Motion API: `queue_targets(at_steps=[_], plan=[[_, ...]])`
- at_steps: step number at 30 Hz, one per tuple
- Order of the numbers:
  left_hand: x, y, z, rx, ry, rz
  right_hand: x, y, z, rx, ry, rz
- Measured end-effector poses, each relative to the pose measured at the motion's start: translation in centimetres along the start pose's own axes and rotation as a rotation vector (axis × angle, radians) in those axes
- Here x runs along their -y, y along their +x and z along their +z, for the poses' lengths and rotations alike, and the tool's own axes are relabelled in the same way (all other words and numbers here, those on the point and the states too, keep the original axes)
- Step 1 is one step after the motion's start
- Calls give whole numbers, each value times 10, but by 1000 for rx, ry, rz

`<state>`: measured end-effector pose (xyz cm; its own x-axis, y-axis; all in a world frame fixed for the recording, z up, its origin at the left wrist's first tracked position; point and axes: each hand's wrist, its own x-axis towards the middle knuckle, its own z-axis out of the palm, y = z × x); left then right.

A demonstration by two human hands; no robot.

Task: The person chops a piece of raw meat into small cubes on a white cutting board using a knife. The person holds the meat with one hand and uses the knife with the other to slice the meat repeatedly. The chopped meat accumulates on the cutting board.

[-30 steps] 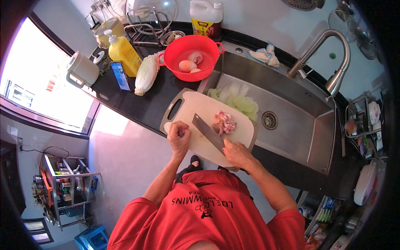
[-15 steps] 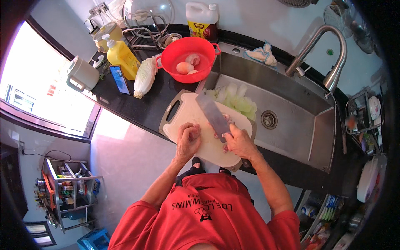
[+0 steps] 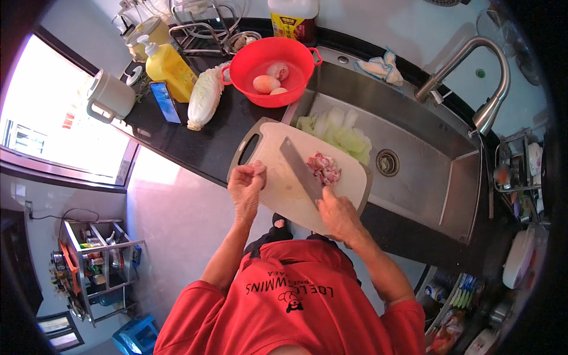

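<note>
My right hand (image 3: 338, 216) grips the handle of a wide-bladed cleaver (image 3: 299, 167). Its blade stands on the cream cutting board (image 3: 278, 195), along the left side of a pile of cut pink meat (image 3: 325, 169). Over the board's left edge is my left hand (image 3: 246, 182), its fingers curled and pinched together. Something small and pinkish may be between the fingertips, but I cannot make it out. Pale green cabbage leaves (image 3: 337, 133) lie in the sink just beyond the board.
A red colander (image 3: 242, 65) with eggs (image 3: 266, 84) and a pinkish lump stands behind the board. Left of it are a Chinese cabbage (image 3: 205, 100), a propped phone (image 3: 164, 103) and a yellow pump bottle (image 3: 170, 71). The steel sink (image 3: 426, 171) and curved faucet (image 3: 497, 77) are at right.
My left hand has moved left, away from the board's middle. The cleaver has come off the meat to its left side, and the whole pile now shows.
</note>
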<state>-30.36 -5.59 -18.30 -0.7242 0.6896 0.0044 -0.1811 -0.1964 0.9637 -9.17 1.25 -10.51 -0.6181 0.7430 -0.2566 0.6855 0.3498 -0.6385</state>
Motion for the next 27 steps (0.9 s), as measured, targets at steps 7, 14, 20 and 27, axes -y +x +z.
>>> queue_targets(at_steps=[7, 14, 20, 27], plan=[[-24, -3, 10, 64, 13, 185, 5, -16, 20, 94, -115, -100], [-1, -20, 23, 600, 710, 578, -12, -12, -10, -52, 12, -5], [-2, -31, 27, 391, 683, 580, -11, -15, -12, -119, -115, -38], [7, -27, 23, 456, 768, 671, -6, -25, -10, -20, -274, -207]])
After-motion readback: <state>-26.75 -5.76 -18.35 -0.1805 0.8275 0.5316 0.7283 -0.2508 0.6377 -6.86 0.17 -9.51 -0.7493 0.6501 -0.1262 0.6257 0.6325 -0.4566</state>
